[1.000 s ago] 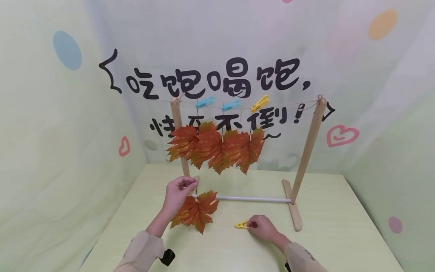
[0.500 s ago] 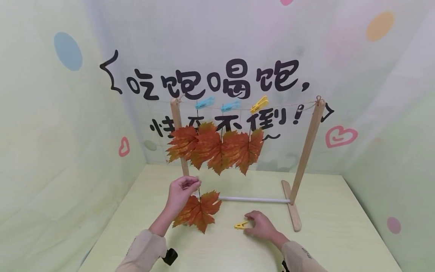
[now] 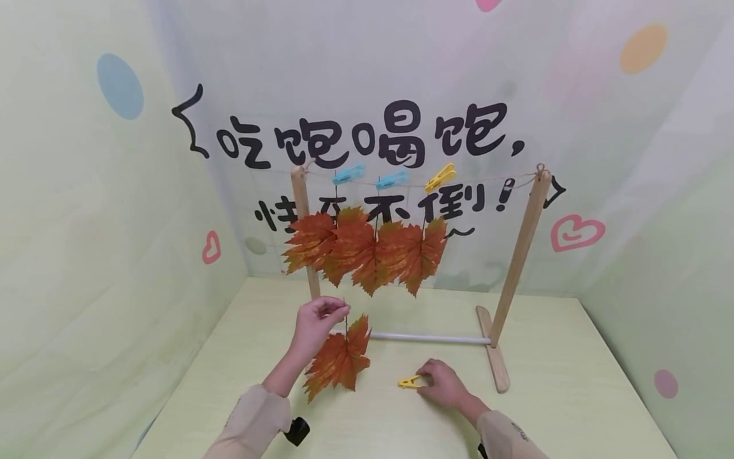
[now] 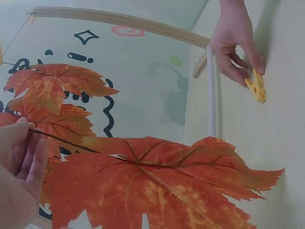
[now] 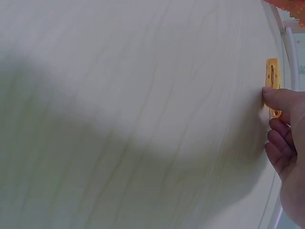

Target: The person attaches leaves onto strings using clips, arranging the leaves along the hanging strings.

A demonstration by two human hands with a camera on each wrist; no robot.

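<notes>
My left hand (image 3: 318, 322) pinches the thin dark stem of an orange-red artificial maple leaf (image 3: 341, 360), which hangs below the fingertips in front of the rack. In the left wrist view that leaf (image 4: 162, 181) fills the lower part, its stem between thumb and fingers. Lower right in the head view, my right hand (image 3: 444, 386) holds a yellow clothespin (image 3: 410, 382) by its handle end, close over the table. Thumb and fingers lie on either side of the clothespin's handles, and its nose points left. The right wrist view shows the thumb across the clothespin (image 5: 272, 71).
A wooden rack (image 3: 520, 255) with a white bottom bar (image 3: 430, 338) stands on the pale table (image 3: 550, 363). From its string (image 3: 487, 179) hang several similar leaves (image 3: 375, 255), held by blue clothespins (image 3: 392, 180) and a yellow one (image 3: 441, 178). Printed fabric walls surround the table.
The left hand has drifted right with the leaf, which has turned on its stem. The right hand's fingers spread around the clothespin's handles, then drew in slightly; the clothespin stayed nearly in place.
</notes>
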